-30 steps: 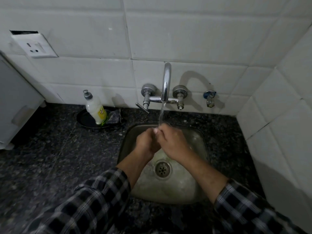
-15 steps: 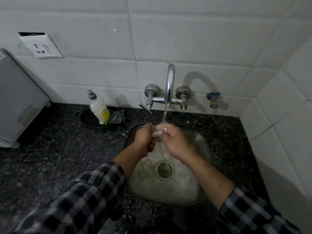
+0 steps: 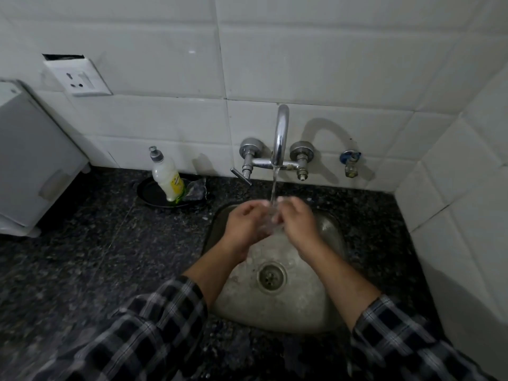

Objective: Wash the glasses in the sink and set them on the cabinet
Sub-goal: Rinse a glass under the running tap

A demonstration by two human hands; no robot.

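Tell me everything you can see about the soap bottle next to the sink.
The soap bottle is pale plastic with a grey cap and a yellow label. It stands in a round black dish on the dark speckled counter, left of the tap, its top leaning left, with a crumpled scrubber beside it.

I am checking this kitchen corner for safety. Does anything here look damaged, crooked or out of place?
Yes. The wall socket at upper left has a dark open gap above its plate, as if it sits loose in the tile. The soap bottle leans in its black dish. Nothing else stands out.
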